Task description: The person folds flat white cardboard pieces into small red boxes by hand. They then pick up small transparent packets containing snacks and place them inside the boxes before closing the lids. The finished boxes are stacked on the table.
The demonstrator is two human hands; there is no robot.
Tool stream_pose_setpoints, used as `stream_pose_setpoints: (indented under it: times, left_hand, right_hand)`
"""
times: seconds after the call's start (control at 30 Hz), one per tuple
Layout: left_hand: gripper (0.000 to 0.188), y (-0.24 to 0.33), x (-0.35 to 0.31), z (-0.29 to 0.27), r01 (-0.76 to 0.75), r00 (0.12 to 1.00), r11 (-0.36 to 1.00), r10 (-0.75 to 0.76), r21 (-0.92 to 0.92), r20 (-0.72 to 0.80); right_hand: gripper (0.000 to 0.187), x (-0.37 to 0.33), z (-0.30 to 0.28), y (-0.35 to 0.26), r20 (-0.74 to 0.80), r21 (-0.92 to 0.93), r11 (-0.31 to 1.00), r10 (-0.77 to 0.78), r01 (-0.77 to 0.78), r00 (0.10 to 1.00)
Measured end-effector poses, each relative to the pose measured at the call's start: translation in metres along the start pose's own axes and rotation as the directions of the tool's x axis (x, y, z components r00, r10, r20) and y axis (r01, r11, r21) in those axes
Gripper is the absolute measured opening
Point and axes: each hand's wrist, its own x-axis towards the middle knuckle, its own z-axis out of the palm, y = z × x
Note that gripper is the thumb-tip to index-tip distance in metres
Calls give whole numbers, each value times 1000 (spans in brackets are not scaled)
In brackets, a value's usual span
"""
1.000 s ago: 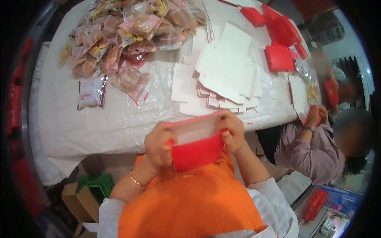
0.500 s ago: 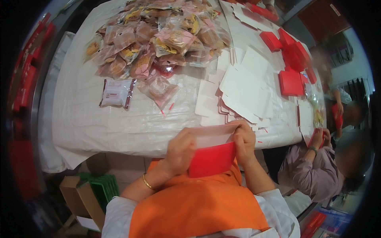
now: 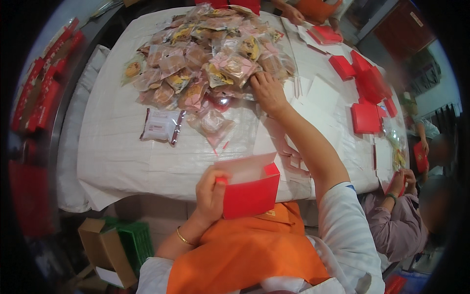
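My left hand [image 3: 210, 193] is closed around the left side of a red cardboard box [image 3: 250, 197], its thumb over the rim. The box has an open top and a raised pale flap at the back. I hold it above my lap, at the table's near edge. My right hand [image 3: 268, 92] is stretched out to the right side of a heap of wrapped pastries [image 3: 196, 63]. Its fingers are slightly bent and touch a clear packet with a pink pattern [image 3: 240, 68]; no packet is lifted off the heap.
Flat white cardboard blanks [image 3: 320, 105] lie partly under my right forearm. Several red boxes [image 3: 366, 118] stand farther right. A white packet [image 3: 162, 125] lies before the heap. At the right, a co-worker's hands [image 3: 405, 181] hold something red; another person's hands [image 3: 293, 14] are at the far edge.
My right hand has let go of the red box and reached forward to the pastry heap. My left hand keeps hold of the box, which now shows a folded right corner. The view has shifted slightly.
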Motion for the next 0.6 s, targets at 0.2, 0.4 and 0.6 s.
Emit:
stream_pose_setpoints:
  times: [0.2,0.4,0.6]
  left_hand:
    - [26,-6,-12,-5,87,996,996,-87,-14,3]
    - [19,-11,-8,6,115,993,988,-114,-106,21]
    - [25,-10,-10,18,114,989,977,-96,-181,110]
  right_hand:
    - [31,11,-46,-8,296,117,990,36,-73,954]
    - [45,-56,-156,-48,-83,938,327,535,-116,841]
    - [59,-105,-197,-76,-42,846,533,40,14,998]
